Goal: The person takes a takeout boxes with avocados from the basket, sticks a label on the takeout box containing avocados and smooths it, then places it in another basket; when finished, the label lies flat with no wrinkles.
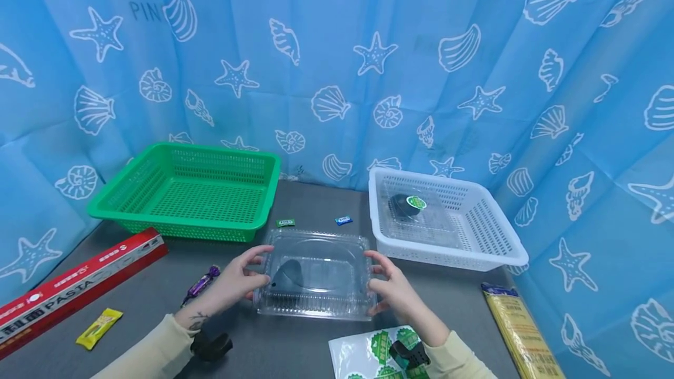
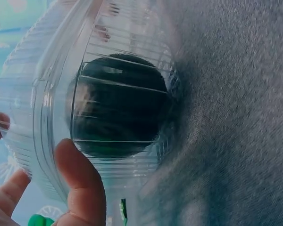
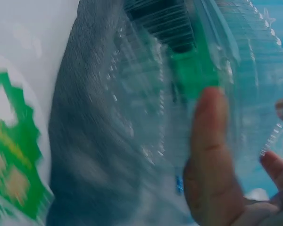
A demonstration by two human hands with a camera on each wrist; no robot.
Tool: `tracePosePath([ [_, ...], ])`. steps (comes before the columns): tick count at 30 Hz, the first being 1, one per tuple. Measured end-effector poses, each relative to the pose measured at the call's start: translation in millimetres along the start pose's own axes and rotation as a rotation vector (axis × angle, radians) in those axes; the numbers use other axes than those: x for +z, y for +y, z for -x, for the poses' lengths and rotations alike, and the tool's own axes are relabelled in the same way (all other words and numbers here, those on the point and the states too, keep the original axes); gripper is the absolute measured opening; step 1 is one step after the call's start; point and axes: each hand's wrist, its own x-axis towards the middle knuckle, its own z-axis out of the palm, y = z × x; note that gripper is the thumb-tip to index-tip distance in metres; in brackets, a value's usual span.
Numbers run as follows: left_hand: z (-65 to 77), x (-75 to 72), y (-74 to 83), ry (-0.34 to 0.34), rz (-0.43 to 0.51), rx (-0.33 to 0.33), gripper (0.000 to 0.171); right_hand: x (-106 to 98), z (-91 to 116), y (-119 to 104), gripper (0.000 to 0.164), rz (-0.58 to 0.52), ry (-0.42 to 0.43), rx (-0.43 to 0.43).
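Observation:
A clear plastic clamshell container (image 1: 337, 303) is in front of me in the head view, its lid down over the base. Inside, toward its left end, lies a dark rounded object (image 2: 120, 106) whose kind I cannot tell. My left hand (image 1: 239, 276) grips the container's left side, with the thumb (image 2: 82, 181) against the rim in the left wrist view. On the opposite side my right hand (image 1: 396, 288) holds the edge, its thumb (image 3: 211, 150) near the rim. A sheet of green-and-white stickers (image 1: 363, 352) lies below the right hand, partly covered by the wrist strap.
A green basket (image 1: 255, 215) stands back left. The white basket (image 1: 487, 238) at back right holds another clear container (image 1: 447, 227) with a green sticker. Around lie small candies (image 1: 343, 220), a purple-wrapped sweet (image 1: 202, 283), a yellow packet (image 1: 99, 328), a red pasta box (image 1: 79, 285) and a gold package (image 1: 521, 332).

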Motion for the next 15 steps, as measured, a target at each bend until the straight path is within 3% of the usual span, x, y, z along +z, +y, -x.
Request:
tracePosePath([
  [4,5.7,-3.6,2.6,-0.008,0.004,-0.032,0.055,-10,16,-13,0.059,0.194,0.103,-0.004],
  [8,21.2,-11.1,3.7,-0.007,-0.005,-0.05,0.053,-30,46,-20,0.053,0.617,0.211,0.09],
  [11,33.7,-18.1,3.7,0.04,-0.046,-0.051,0.054,-45,67,-8,0.068,0.866,0.18,0.228],
  [15,44.8,-24.7,2.7,0.089,-0.05,-0.05,0.054,-53,80,21,0.1,0.94,0.123,0.437],
])
